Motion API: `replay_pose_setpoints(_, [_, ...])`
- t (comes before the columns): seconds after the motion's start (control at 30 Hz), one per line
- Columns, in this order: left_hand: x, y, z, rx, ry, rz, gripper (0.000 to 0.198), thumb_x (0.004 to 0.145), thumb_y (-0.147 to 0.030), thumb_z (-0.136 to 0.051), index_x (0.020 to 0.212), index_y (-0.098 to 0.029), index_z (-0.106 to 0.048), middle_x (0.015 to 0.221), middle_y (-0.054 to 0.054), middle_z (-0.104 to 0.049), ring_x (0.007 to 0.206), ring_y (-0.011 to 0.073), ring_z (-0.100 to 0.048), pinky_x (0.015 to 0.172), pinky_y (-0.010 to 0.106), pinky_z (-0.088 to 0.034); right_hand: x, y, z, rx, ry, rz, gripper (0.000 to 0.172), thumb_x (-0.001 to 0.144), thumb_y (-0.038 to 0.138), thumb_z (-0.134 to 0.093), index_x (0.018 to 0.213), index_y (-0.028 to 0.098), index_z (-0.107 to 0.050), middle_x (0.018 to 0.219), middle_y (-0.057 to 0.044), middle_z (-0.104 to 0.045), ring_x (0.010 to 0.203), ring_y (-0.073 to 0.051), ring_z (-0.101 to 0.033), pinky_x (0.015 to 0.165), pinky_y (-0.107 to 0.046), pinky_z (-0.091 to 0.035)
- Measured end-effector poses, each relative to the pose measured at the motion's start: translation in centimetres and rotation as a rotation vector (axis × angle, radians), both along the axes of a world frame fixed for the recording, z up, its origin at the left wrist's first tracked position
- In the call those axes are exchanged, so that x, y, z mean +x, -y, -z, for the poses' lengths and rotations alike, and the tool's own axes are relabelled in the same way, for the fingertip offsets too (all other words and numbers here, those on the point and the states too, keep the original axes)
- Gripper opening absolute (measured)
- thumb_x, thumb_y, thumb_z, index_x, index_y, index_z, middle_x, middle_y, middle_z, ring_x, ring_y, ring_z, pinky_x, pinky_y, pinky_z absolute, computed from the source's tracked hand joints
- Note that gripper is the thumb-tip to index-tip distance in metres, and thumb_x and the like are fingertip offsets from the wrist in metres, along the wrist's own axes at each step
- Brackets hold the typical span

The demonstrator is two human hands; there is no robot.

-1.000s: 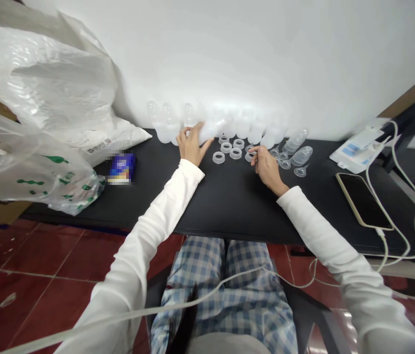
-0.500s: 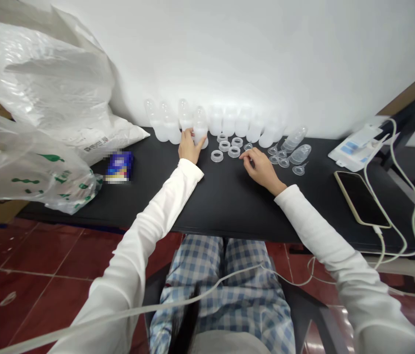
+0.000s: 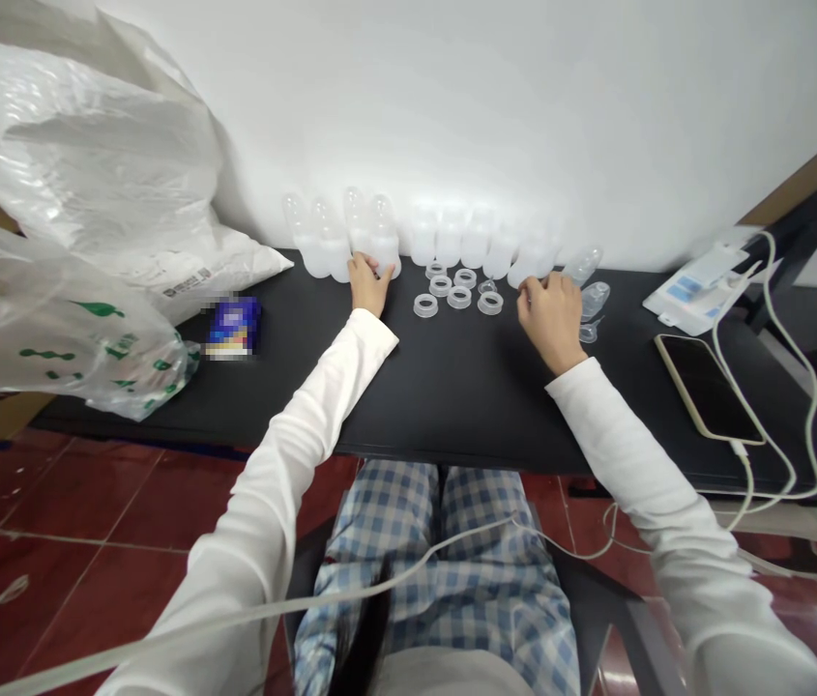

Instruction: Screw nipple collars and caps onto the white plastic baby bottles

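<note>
My left hand [image 3: 370, 285] has its thumb and fingers around the lower part of a capped baby bottle [image 3: 383, 232]. That bottle stands at the right end of a small group of milky bottles with clear domed caps [image 3: 293, 211]. My right hand [image 3: 553, 314] is at the clear silicone nipples [image 3: 589, 332], its fingers bent down and together; what they hold, if anything, is hidden. Between the hands lie several clear collar rings [image 3: 425, 305], with a nipple [image 3: 487, 286] near them. Two clear caps [image 3: 595, 302] lie just right of my right hand.
Several uncapped milky bottles [image 3: 477, 240] stand along the wall. To the left are a large white plastic bag [image 3: 125, 174], a printed clear bag [image 3: 89, 338] and a blue packet [image 3: 234, 327]. A phone [image 3: 709, 387], cables and a white power strip [image 3: 698, 290] occupy the right side.
My left hand has shifted slightly left with the bottle, now closer against its neighbour. My right hand has moved right from the rings to the nipples, uncovering one ring.
</note>
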State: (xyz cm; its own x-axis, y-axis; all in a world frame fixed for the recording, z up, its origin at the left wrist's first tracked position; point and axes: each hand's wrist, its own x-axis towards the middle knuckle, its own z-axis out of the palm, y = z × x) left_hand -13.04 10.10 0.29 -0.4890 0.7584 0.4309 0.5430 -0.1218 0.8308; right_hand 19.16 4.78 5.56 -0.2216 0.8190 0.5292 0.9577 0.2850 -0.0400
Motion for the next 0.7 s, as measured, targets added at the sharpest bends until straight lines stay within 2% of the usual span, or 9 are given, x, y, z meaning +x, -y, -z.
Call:
replay_pose_setpoints(0.13, [-0.2, -0.2, 0.6, -0.007, -0.053, -0.004, 0.031, 0.084, -0.016, -0.074, 0.089, -0.023, -0.044, 0.104, 0.008, -0.052, 0.106, 0.0239, -0.06, 0.107, 0.044, -0.05, 0.4, 0.2, 0.2, -0.099, 0.031, 0.073, 0.029, 0.098, 0.02, -0.045, 0.108, 0.01, -0.07, 0.106, -0.023, -0.062, 0.106, -0.037, -0.052, 0.09, -0.051, -0.039])
replay_pose_setpoints(0.27, [0.8, 0.9, 0.5, 0.052, -0.181, -0.018, 0.018, 0.091, -0.026, -0.067, 0.093, -0.022, -0.05, 0.106, 0.011, -0.055, 0.11, 0.0277, -0.06, 0.11, 0.05, -0.047, 0.8, 0.3, 0.4, -0.148, 0.079, 0.064, 0.024, 0.096, 0.016, -0.049, 0.105, 0.011, -0.071, 0.097, -0.021, -0.063, 0.103, -0.034, -0.053, 0.09, -0.05, -0.037])
replay_pose_setpoints(0.33, [1.7, 2.0, -0.1, 0.049, -0.255, 0.096, 0.014, 0.095, -0.032, -0.061, 0.098, -0.021, -0.053, 0.107, 0.011, -0.057, 0.105, 0.0252, -0.061, 0.106, 0.047, -0.05, 0.9, 0.4, 0.1, -0.147, 0.092, 0.063, 0.027, 0.095, 0.01, -0.047, 0.108, 0.011, -0.071, 0.095, -0.02, -0.065, 0.099, -0.032, -0.054, 0.089, -0.048, -0.037])
replay_pose_setpoints(0.37, [2.2, 2.6, -0.4, 0.029, -0.296, 0.208, 0.014, 0.098, -0.034, -0.058, 0.101, -0.021, -0.054, 0.107, 0.01, -0.059, 0.101, 0.023, -0.062, 0.102, 0.044, -0.052, 0.8, 0.4, -0.1, -0.151, 0.096, 0.072, 0.029, 0.094, 0.008, -0.046, 0.111, 0.012, -0.07, 0.095, -0.019, -0.065, 0.097, -0.031, -0.055, 0.088, -0.046, -0.037])
replay_pose_setpoints(0.43, [3.0, 3.7, -1.1, -0.031, -0.398, 0.458, 0.023, 0.098, -0.039, -0.058, 0.111, -0.021, -0.057, 0.113, 0.01, -0.061, 0.1, 0.0212, -0.064, 0.099, 0.041, -0.053, 0.7, 0.5, -0.6, -0.173, 0.107, 0.093, 0.035, 0.094, 0.005, -0.044, 0.117, 0.014, -0.069, 0.098, -0.018, -0.067, 0.091, -0.028, -0.057, 0.085, -0.042, -0.037])
replay_pose_setpoints(0.5, [3.6, 4.4, -1.7, -0.114, -0.515, 0.601, 0.039, 0.092, -0.045, -0.067, 0.121, -0.02, -0.058, 0.123, 0.011, -0.061, 0.111, 0.0252, -0.063, 0.103, 0.045, -0.051, 0.5, 0.6, -1.1, -0.2, 0.106, 0.096, 0.039, 0.094, 0.004, -0.04, 0.121, 0.015, -0.067, 0.1, -0.017, -0.068, 0.085, -0.026, -0.057, 0.081, -0.039, -0.038])
replay_pose_setpoints(0.6, [3.7, 4.6, -1.9, -0.207, -0.625, 0.655, 0.052, 0.084, -0.045, -0.075, 0.127, -0.02, -0.058, 0.128, 0.013, -0.061, 0.124, 0.0324, -0.059, 0.108, 0.053, -0.046, 0.4, 0.6, -1.2, -0.211, 0.073, 0.073, 0.042, 0.093, 0.004, -0.037, 0.125, 0.012, -0.063, 0.105, -0.019, -0.067, 0.082, -0.025, -0.057, 0.078, -0.038, -0.039])
replay_pose_setpoints(0.7, [3.4, 4.2, -1.8, -0.186, -0.537, 0.688, 0.045, 0.084, -0.036, -0.075, 0.123, -0.019, -0.06, 0.12, 0.011, -0.065, 0.115, 0.0278, -0.063, 0.106, 0.047, -0.049, 0.4, 0.4, -0.6, -0.202, 0.041, 0.043, 0.043, 0.091, 0.005, -0.04, 0.13, 0.009, -0.059, 0.112, -0.022, -0.065, 0.086, -0.028, -0.059, 0.08, -0.04, -0.043])
